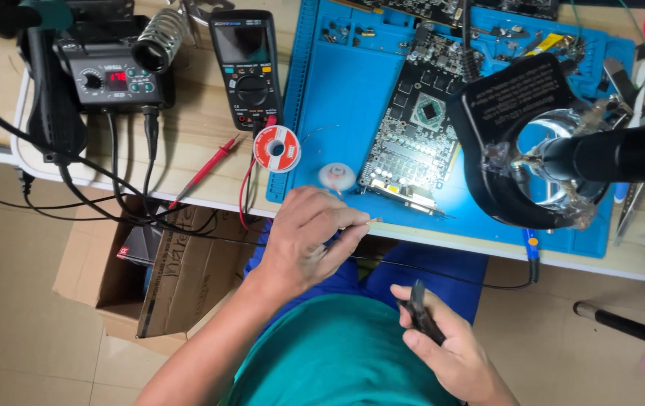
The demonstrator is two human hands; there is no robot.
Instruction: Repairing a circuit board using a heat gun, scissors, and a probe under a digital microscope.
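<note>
My left hand (311, 239) is at the table's front edge, with its fingers pinched on a thin strand of wire (370, 220) whose tip sticks out to the right. A white spool (337, 177) lies just beyond that hand on the blue work mat (345, 90), and a red spool (277, 148) sits to its left. My right hand (443, 346) is lower, over my lap, closed around a small black hand tool (418, 307). A green circuit board (412, 139) lies on the mat under a black magnifier lamp (522, 98).
A black multimeter (247, 64) with a red probe (206, 169) and a soldering station (112, 75) stand at the back left, with cables hanging over the edge. An open cardboard box (187, 278) sits on the floor beneath. Tweezers and small tools (627, 210) lie at the right.
</note>
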